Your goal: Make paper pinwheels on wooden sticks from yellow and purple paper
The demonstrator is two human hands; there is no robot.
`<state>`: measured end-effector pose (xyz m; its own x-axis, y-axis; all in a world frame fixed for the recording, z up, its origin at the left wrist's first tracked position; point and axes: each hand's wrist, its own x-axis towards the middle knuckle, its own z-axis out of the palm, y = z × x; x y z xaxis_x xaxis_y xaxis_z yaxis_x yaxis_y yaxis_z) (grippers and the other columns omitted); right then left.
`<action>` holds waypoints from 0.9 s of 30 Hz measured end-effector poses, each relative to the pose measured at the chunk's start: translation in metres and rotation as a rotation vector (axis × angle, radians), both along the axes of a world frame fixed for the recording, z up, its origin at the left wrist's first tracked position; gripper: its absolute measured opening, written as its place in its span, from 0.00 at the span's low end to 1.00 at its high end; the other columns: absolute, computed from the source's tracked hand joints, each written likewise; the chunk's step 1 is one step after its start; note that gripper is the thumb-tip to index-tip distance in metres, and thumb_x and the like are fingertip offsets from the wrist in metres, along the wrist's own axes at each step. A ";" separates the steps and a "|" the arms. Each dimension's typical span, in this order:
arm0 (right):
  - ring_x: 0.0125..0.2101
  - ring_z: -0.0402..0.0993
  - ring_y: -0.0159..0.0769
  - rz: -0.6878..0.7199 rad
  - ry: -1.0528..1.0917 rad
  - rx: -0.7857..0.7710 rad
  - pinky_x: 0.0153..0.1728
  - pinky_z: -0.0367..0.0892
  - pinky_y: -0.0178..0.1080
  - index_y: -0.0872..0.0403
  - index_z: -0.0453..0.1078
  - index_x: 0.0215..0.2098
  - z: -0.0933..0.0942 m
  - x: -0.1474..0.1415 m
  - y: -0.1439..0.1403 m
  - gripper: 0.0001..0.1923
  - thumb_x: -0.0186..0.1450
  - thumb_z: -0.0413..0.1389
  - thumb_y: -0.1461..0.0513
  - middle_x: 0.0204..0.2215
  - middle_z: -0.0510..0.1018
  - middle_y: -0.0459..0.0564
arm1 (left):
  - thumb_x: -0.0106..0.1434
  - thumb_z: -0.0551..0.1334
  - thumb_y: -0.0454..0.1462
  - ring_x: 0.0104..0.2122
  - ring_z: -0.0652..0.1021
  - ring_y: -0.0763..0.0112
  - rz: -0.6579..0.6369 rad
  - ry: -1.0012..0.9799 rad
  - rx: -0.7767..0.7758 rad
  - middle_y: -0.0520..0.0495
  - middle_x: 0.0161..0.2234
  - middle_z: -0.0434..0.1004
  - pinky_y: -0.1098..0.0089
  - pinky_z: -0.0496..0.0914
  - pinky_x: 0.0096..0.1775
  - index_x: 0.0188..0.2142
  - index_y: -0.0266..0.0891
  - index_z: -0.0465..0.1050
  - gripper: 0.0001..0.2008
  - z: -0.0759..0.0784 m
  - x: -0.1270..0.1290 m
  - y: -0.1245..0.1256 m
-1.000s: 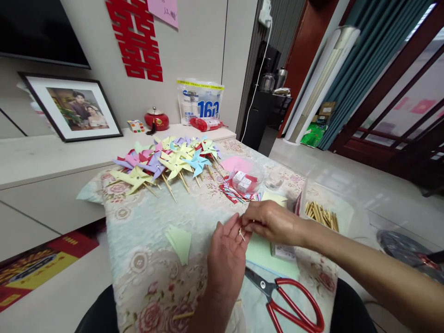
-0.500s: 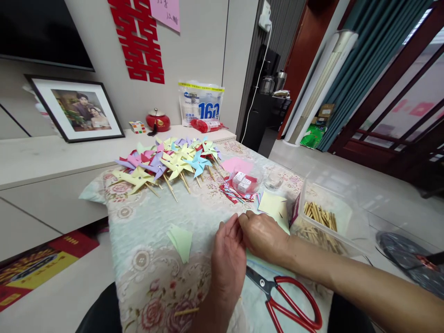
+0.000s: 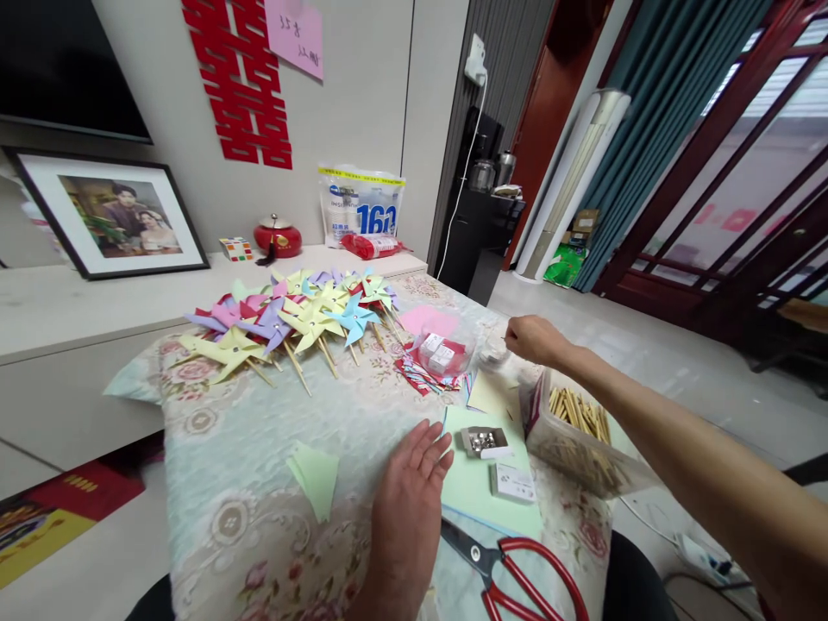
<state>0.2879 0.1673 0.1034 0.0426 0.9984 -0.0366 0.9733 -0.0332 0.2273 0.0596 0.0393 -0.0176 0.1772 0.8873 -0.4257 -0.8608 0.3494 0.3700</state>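
My left hand (image 3: 410,483) lies flat on the flowered tablecloth (image 3: 246,448), fingers together, its tips at the edge of a light green paper sheet (image 3: 482,479). My right hand (image 3: 534,338) is stretched out to the far right of the table, fingers curled over a small clear dish (image 3: 495,349); whether it holds anything is hidden. A small open box of metal pins (image 3: 484,442) and a small white box (image 3: 512,481) rest on the green sheet. A folded green paper piece (image 3: 315,476) lies left of my left hand.
A heap of paper pinwheels on sticks (image 3: 291,315) covers the far side. A clear tub of wooden sticks (image 3: 579,427) stands at the right edge. Red-handled scissors (image 3: 517,569) lie near me. A clear bowl with small white boxes (image 3: 443,352) sits beside striped straws (image 3: 420,375).
My right hand left my left hand and reached away to the far right of the table. The pin box and white box on the green sheet are now uncovered.
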 end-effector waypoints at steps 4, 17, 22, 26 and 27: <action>0.42 0.77 0.40 -0.080 -0.006 -0.020 0.44 0.73 0.46 0.58 0.73 0.47 -0.020 0.028 0.026 0.13 0.71 0.56 0.57 0.45 0.78 0.54 | 0.61 0.59 0.34 0.42 0.82 0.63 -0.002 0.010 -0.038 0.35 0.45 0.82 0.65 0.75 0.45 0.41 0.33 0.80 0.13 0.001 -0.001 0.003; 0.33 0.75 0.39 0.069 0.178 0.150 0.32 0.60 0.36 0.56 0.76 0.38 0.001 -0.024 -0.028 0.12 0.69 0.54 0.58 0.32 0.81 0.52 | 0.54 0.66 0.33 0.36 0.80 0.67 0.152 0.145 0.087 0.41 0.38 0.82 0.68 0.73 0.41 0.38 0.35 0.78 0.10 0.013 -0.021 0.009; 0.27 0.70 0.32 0.529 0.630 -0.170 0.29 0.59 0.33 0.54 0.70 0.29 -0.038 -0.094 -0.138 0.09 0.67 0.52 0.66 0.27 0.76 0.47 | 0.51 0.71 0.35 0.33 0.78 0.72 0.307 0.459 0.225 0.45 0.38 0.81 0.71 0.70 0.37 0.39 0.36 0.77 0.15 0.025 -0.072 0.004; 0.29 0.71 0.33 0.545 0.624 -0.260 0.28 0.59 0.34 0.53 0.68 0.32 -0.082 -0.129 -0.197 0.07 0.67 0.51 0.68 0.34 0.75 0.50 | 0.51 0.70 0.37 0.31 0.76 0.74 0.379 0.811 0.190 0.47 0.39 0.81 0.73 0.68 0.35 0.38 0.38 0.77 0.14 0.027 -0.118 -0.013; 0.29 0.71 0.34 0.527 0.591 -0.235 0.27 0.59 0.34 0.53 0.68 0.34 -0.090 -0.132 -0.204 0.07 0.67 0.51 0.68 0.35 0.75 0.50 | 0.52 0.69 0.38 0.30 0.76 0.73 0.344 0.920 0.173 0.47 0.38 0.81 0.72 0.68 0.34 0.39 0.39 0.77 0.14 0.025 -0.126 -0.020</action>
<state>0.1560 -0.0365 0.0139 -0.5213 0.8454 -0.1168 0.8091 0.4460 -0.3827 -0.0667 0.0197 0.0077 -0.4352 0.8912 -0.1276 -0.2571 0.0128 0.9663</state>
